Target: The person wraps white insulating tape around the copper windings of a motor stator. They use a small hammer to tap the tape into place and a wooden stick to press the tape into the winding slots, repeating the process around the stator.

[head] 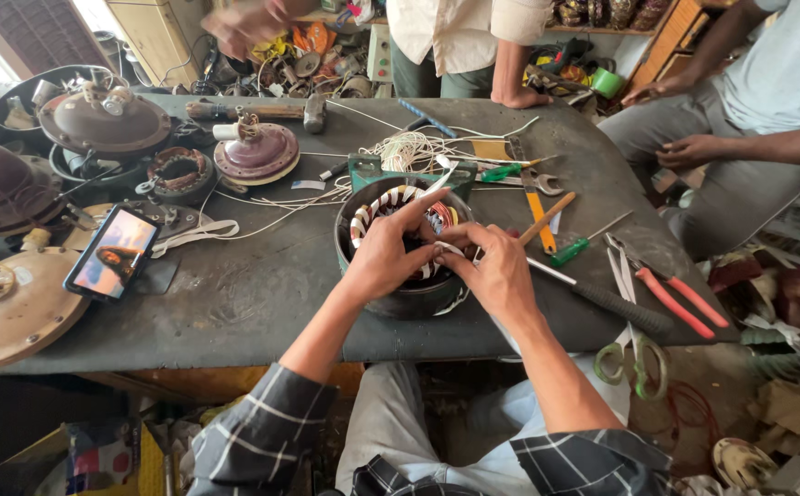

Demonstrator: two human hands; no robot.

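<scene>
A round dark metal motor stator (398,296) with red-and-white windings sits at the near edge of the dark workbench (253,294). My left hand (386,250) lies over its left side, fingers reaching across the windings. My right hand (496,271) pinches at the winding on its right rim. Both hands touch the stator's coils. Whether a thin wire or paper strip is between the fingers is hard to tell.
A phone (112,253) with a lit screen lies left. Fan motor housings (255,152) stand at the back left. Screwdrivers (570,251), red-handled pliers (685,298), scissors (629,354) and loose white wire (409,147) lie right and behind. Two other people stand and sit beyond the bench.
</scene>
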